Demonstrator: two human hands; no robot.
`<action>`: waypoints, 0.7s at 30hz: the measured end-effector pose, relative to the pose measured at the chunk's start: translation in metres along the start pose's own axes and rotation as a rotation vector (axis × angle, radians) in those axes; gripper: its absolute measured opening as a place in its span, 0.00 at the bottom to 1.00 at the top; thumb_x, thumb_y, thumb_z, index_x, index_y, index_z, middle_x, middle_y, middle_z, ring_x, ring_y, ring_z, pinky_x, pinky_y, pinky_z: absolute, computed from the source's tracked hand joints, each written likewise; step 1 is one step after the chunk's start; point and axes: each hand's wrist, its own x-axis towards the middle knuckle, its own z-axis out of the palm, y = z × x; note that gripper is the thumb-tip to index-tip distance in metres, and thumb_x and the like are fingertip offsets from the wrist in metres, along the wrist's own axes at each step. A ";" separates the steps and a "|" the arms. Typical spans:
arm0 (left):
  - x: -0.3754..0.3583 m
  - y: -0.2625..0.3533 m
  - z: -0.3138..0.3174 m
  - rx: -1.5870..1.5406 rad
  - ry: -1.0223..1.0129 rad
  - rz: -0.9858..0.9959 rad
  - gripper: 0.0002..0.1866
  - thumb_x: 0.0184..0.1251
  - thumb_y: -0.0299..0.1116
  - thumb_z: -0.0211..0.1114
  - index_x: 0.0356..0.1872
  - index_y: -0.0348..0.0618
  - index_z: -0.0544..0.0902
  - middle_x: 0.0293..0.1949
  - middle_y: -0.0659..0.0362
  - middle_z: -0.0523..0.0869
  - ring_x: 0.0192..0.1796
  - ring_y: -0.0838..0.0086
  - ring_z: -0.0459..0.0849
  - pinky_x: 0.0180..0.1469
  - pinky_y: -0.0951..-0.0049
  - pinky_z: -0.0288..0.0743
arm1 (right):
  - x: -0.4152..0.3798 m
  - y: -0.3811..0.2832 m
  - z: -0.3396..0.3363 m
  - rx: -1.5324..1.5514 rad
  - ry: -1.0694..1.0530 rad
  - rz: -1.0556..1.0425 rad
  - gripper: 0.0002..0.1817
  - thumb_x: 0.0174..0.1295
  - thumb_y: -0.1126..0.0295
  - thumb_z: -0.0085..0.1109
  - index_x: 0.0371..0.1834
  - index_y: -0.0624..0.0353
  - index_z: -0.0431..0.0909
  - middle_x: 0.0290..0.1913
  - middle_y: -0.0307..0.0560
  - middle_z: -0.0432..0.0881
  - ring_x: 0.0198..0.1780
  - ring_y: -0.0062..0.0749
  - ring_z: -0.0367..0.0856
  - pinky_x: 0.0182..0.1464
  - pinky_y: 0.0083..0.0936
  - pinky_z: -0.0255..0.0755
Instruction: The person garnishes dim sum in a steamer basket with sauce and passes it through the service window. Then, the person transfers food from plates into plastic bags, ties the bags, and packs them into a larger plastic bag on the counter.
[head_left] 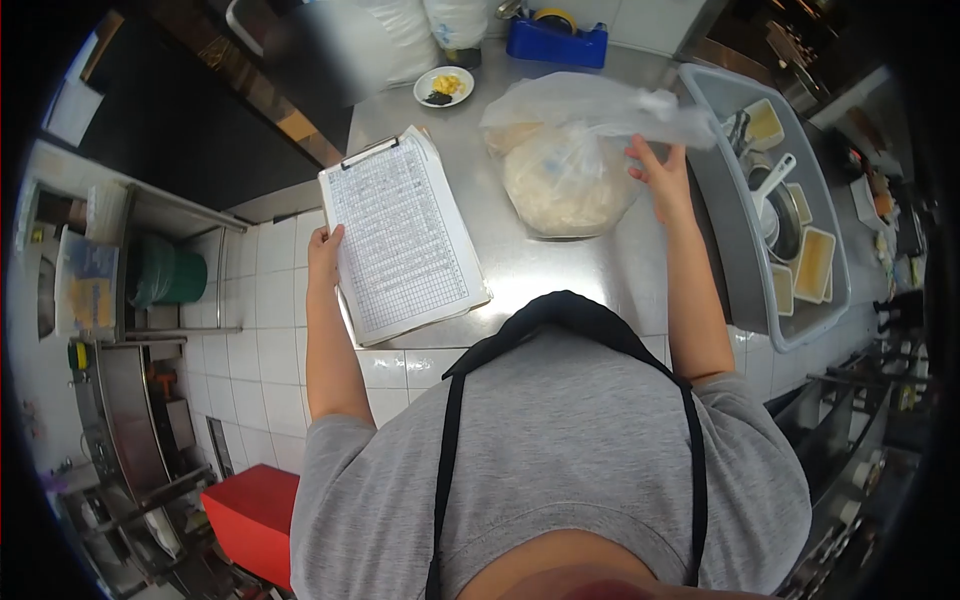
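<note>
My left hand [325,256] grips the left edge of a clipboard [393,140], its thumb on top and its fingers under the board. Sheets with a printed grid and handwriting [400,240] are clamped on it. A clear plastic bag [570,180] with pale, whitish contents sits on the steel counter to the right of the clipboard. Its loose upper part is spread toward the back right and blurred at the end. At the bag's right side is my right hand [665,180], fingers apart and curved, fingertips right by the plastic.
Behind the clipboard stands a small white dish [444,88] of yellow and black bits. A blue tape dispenser [557,45] is at the back of the steel counter [560,280]. On the right, a grey tub [843,250] holds containers and a white-handled utensil. A red box [255,525] is low at left.
</note>
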 end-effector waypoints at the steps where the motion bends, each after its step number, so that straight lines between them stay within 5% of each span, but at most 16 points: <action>1: 0.002 0.002 0.000 -0.030 -0.002 0.020 0.15 0.56 0.34 0.63 0.39 0.34 0.71 0.32 0.55 0.77 0.33 0.74 0.76 0.35 0.75 0.72 | -0.010 0.003 -0.004 -0.049 0.114 -0.079 0.30 0.53 0.60 0.61 0.56 0.57 0.61 0.55 0.49 0.64 0.45 0.32 0.75 0.38 0.25 0.70; 6: 0.009 0.013 -0.012 -0.085 -0.225 0.056 0.15 0.60 0.33 0.60 0.42 0.35 0.69 0.35 0.54 0.78 0.35 0.74 0.77 0.37 0.75 0.72 | -0.074 0.035 -0.037 -0.110 0.238 0.053 0.27 0.54 0.62 0.60 0.55 0.57 0.61 0.53 0.47 0.65 0.41 0.30 0.76 0.36 0.23 0.69; 10: -0.009 0.033 -0.009 -0.170 -0.149 0.079 0.14 0.61 0.35 0.58 0.43 0.38 0.69 0.38 0.54 0.78 0.39 0.74 0.77 0.41 0.76 0.71 | -0.122 0.084 -0.048 -0.098 0.322 -0.006 0.18 0.56 0.66 0.57 0.49 0.57 0.66 0.43 0.43 0.72 0.37 0.27 0.77 0.31 0.18 0.68; 12: -0.023 0.038 -0.014 -0.197 -0.201 0.134 0.15 0.61 0.36 0.57 0.44 0.40 0.70 0.39 0.55 0.78 0.41 0.74 0.76 0.43 0.77 0.70 | -0.146 0.098 -0.034 -0.204 0.186 -0.102 0.13 0.57 0.68 0.55 0.44 0.57 0.69 0.37 0.40 0.73 0.34 0.26 0.77 0.31 0.17 0.69; 14: -0.056 0.071 -0.009 -0.283 -0.210 0.293 0.14 0.62 0.35 0.56 0.46 0.40 0.70 0.41 0.56 0.78 0.42 0.75 0.76 0.45 0.79 0.68 | -0.175 0.070 0.006 -0.110 -0.159 0.075 0.19 0.57 0.68 0.55 0.52 0.56 0.65 0.42 0.43 0.74 0.40 0.28 0.77 0.40 0.22 0.72; 16: -0.080 0.091 0.001 -0.330 -0.290 0.351 0.14 0.61 0.35 0.57 0.45 0.40 0.69 0.41 0.55 0.79 0.42 0.75 0.77 0.44 0.78 0.70 | -0.197 0.044 0.035 -0.166 -0.325 -0.025 0.25 0.59 0.68 0.52 0.60 0.53 0.57 0.47 0.43 0.73 0.45 0.26 0.74 0.46 0.23 0.69; 21: -0.175 0.112 0.062 -0.317 -0.415 0.444 0.17 0.60 0.35 0.59 0.47 0.39 0.69 0.40 0.56 0.79 0.40 0.77 0.78 0.43 0.79 0.71 | -0.228 0.027 0.013 0.285 -0.363 0.081 0.32 0.57 0.69 0.55 0.63 0.56 0.51 0.51 0.47 0.71 0.50 0.27 0.71 0.52 0.25 0.65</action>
